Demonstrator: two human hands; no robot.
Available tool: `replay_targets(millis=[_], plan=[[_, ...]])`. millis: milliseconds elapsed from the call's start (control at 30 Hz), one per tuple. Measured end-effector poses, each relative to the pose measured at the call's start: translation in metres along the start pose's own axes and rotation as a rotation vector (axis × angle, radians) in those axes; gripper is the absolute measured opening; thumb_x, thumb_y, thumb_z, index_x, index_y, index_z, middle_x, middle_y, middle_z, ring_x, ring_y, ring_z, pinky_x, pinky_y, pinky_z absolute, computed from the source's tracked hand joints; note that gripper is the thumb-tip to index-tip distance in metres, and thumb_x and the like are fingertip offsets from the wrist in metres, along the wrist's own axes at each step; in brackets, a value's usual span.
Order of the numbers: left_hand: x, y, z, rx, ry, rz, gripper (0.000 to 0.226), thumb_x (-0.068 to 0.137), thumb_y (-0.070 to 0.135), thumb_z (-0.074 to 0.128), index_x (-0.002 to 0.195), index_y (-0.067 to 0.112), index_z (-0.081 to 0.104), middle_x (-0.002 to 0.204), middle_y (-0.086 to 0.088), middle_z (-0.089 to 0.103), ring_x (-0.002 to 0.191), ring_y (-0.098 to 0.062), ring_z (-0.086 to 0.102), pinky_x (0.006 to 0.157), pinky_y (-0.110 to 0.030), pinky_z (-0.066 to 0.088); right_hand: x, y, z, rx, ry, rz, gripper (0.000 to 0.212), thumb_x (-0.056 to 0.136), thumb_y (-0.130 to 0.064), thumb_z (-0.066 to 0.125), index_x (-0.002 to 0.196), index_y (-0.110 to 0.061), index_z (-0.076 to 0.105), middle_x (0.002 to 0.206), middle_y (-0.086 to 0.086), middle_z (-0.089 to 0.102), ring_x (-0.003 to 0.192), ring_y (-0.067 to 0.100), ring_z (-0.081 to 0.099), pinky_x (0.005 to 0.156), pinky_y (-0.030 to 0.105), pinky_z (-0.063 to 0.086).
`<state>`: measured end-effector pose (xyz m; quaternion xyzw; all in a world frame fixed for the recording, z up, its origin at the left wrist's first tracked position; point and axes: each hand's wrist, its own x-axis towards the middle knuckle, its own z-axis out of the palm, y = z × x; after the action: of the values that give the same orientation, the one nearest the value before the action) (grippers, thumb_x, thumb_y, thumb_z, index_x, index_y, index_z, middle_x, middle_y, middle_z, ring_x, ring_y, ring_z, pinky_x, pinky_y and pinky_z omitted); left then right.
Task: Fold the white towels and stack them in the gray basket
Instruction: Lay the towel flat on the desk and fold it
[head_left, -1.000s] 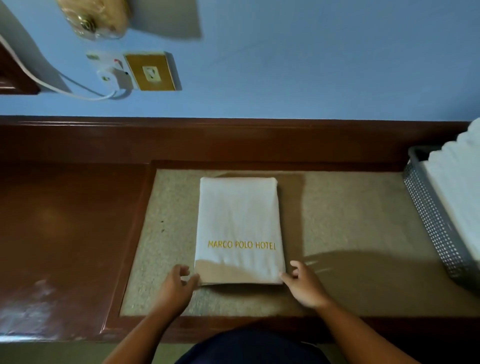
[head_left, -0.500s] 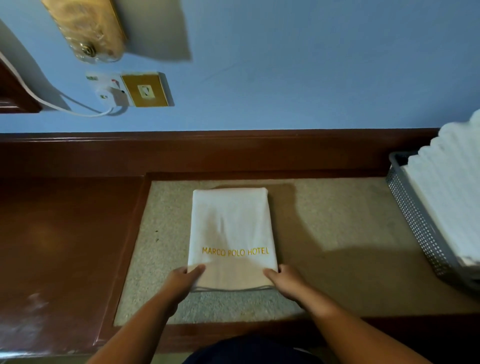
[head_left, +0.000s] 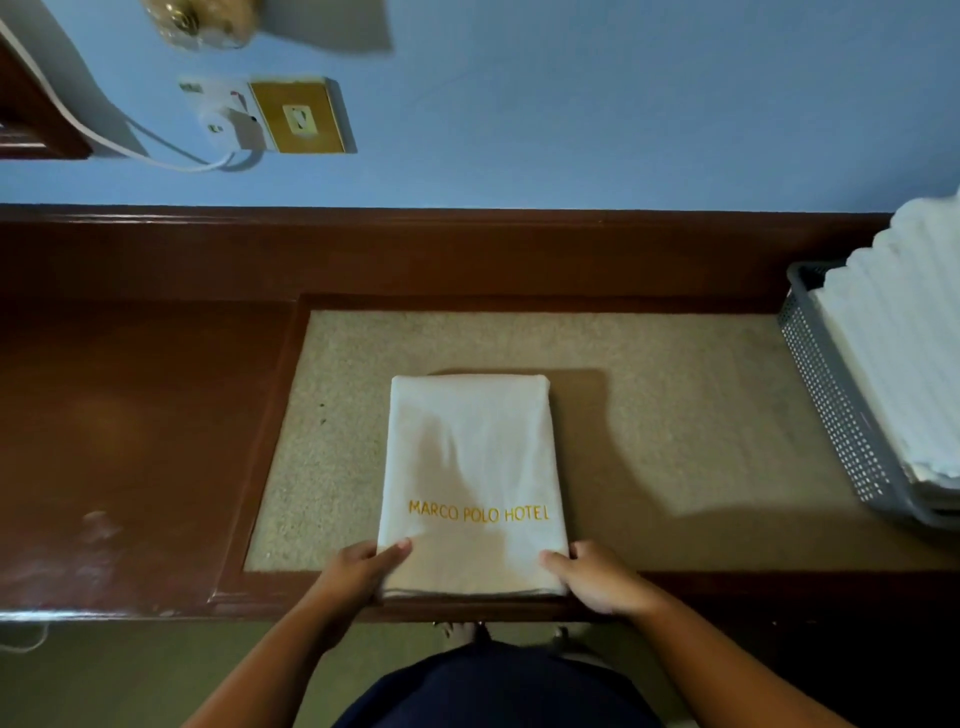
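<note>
White towel (head_left: 470, 457), folded into a neat upright rectangle with "MARCO POLO HOTEL" stitched in gold across its lower part, lies flat on the beige inset (head_left: 675, 415) of the counter. Its near edge reaches over the inset's front border onto the wooden surround (head_left: 130, 441). The left hand (head_left: 358, 569) grips the near left corner: the thumb (head_left: 396, 548) lies on top of the cloth, pointing inward, while the other fingers go under the corner and are hidden by it. The right hand (head_left: 602, 577) holds the near right corner in the same way, with its thumb (head_left: 555, 562) pressed on the top layer and the remaining fingers curled close together against the towel's side edge, their tips out of sight. Both grips pinch the cloth between thumb and fingers, and the towel's layers show as thin lines along the near edge between the two hands. Well apart to the right, at the end of the counter, stands the gray basket (head_left: 831, 395) with perforated walls, and a stack of folded towels (head_left: 909, 353) rises above its rim. Behind the counter is a blue wall (head_left: 571, 104) bearing a brass socket plate (head_left: 304, 117), with a white plug (head_left: 228, 122) beside it and a cable (head_left: 130, 148) trailing off to the left.
</note>
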<state>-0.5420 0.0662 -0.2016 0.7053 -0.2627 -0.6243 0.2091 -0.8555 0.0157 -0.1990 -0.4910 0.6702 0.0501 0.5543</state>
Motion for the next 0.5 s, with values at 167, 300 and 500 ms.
replay_targets(millis=[167, 300, 500], plan=[[-0.008, -0.027, -0.001, 0.274, 0.016, 0.026, 0.032, 0.091, 0.044, 0.071, 0.099, 0.013, 0.076, 0.074, -0.001, 0.073, 0.063, -0.011, 0.061, 0.058, -0.025, 0.047, -0.01, 0.014, 0.009, -0.221, -0.012, 0.08, 0.033, 0.096, -0.046, 0.056, 0.086, -0.016, 0.063, 0.093, 0.004, 0.067, 0.081, 0.016, 0.059, 0.062, 0.026, 0.042], [-0.004, -0.036, 0.001, 0.563, 0.228, 0.03, 0.028, 0.09, 0.039, 0.072, 0.091, 0.012, 0.067, 0.077, 0.001, 0.068, 0.067, -0.011, 0.06, 0.061, -0.029, 0.044, -0.011, 0.015, 0.018, -0.354, 0.114, 0.116, 0.03, 0.092, -0.048, 0.057, 0.084, -0.019, 0.058, 0.093, 0.002, 0.065, 0.091, 0.022, 0.067, 0.067, 0.028, 0.044], [-0.009, -0.028, 0.011, 0.807, 0.46, 0.464, 0.042, 0.093, 0.03, 0.063, 0.132, 0.019, 0.051, 0.124, 0.0, 0.055, 0.106, -0.023, 0.06, 0.083, -0.038, 0.053, -0.012, 0.013, 0.04, -0.601, 0.473, -0.453, 0.052, 0.088, -0.038, 0.059, 0.135, -0.019, 0.05, 0.146, 0.008, 0.04, 0.124, 0.03, 0.053, 0.097, 0.043, 0.051]])
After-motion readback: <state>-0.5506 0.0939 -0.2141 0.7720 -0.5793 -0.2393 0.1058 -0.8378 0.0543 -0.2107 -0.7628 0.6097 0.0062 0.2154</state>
